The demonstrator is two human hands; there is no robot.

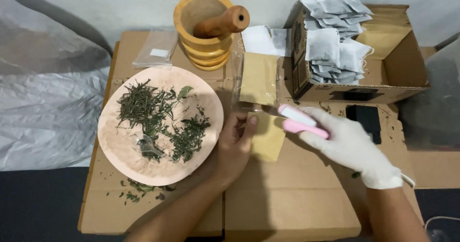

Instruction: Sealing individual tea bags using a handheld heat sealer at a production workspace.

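I saw a brown cardboard box [311,86] of white sachets [335,35] at the back right, a tan pouch [258,78] beside it, another tan pouch [268,139] pinched in my left hand [235,146], and a clear bag [155,47] at the back left.

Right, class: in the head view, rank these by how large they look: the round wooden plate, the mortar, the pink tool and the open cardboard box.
1. Open cardboard box and round wooden plate: too alike to rank.
2. Mortar.
3. Pink tool, partly hidden by the gloved right hand.
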